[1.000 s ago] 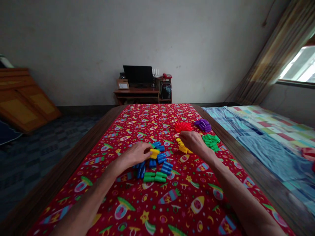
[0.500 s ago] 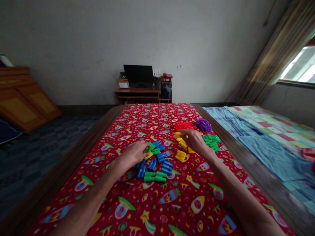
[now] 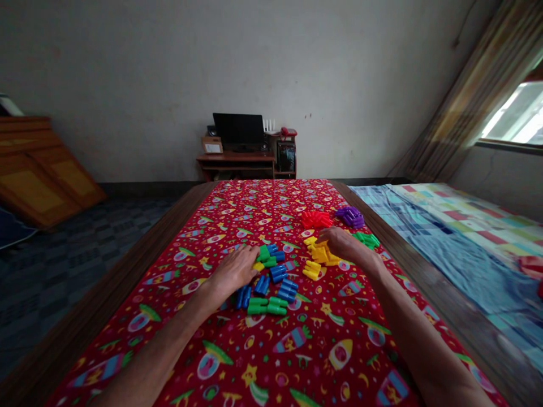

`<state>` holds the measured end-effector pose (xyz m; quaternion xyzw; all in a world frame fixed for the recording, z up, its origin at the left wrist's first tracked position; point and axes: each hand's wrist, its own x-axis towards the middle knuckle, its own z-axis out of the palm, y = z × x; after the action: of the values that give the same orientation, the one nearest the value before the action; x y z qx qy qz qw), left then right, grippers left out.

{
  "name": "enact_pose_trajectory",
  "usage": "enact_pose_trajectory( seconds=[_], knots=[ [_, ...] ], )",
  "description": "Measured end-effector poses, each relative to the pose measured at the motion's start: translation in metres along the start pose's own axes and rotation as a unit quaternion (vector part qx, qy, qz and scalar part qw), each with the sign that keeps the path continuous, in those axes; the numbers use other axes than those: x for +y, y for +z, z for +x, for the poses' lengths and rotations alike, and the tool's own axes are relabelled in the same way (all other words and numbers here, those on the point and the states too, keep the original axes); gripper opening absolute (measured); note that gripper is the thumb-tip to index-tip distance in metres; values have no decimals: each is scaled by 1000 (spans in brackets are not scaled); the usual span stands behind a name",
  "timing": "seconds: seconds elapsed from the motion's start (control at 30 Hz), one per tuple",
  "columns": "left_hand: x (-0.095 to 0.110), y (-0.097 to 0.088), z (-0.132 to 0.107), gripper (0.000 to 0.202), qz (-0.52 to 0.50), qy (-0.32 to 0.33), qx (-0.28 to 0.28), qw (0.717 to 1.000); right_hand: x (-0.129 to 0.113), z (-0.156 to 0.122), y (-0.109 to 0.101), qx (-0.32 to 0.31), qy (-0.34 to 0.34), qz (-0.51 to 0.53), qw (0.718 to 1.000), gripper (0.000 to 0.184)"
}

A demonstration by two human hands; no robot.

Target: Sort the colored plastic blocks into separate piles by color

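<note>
Right hand (image 3: pixel 339 243) held over yellow toy-block pile (image 3: pixel 321 254), fingers curled down; whether block is grasped cannot be told. Left hand (image 3: pixel 240 267) placed beside green block (image 3: pixel 263 252), yellow block (image 3: pixel 258 265); grip hidden. Blue blocks (image 3: pixel 279 274) scattered nearby on rocket-print tablecloth (image 3: pixel 292 350).

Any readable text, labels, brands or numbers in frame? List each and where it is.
None readable.
White label on the box by the monitor: too small to read.
Plastic blocks: no lettering visible.
Tablecloth: printed pictures, no words I can make out.
</note>
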<state>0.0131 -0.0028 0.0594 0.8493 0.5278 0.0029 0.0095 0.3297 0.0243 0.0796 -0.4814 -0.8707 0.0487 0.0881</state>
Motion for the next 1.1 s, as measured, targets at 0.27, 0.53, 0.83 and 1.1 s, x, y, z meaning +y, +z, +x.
enact_pose_trajectory(
  seconds=[0.27,0.53,0.83,1.1],
  knots=[
    [11,4,-12,41,-32,25,55,998,-46,-5,-21,13,-33,-2,999,30],
    [-13,18,7,49,-57,-11,78,995,-92,2,27,72,-170,139,973,16],
    [16,-15,2,47,-292,24,137,946,-99,3,34,158,-171,208,950,34],
    [25,-18,3,36,-476,44,147,866,-82,6,8,100,-47,245,963,15]
  ],
)
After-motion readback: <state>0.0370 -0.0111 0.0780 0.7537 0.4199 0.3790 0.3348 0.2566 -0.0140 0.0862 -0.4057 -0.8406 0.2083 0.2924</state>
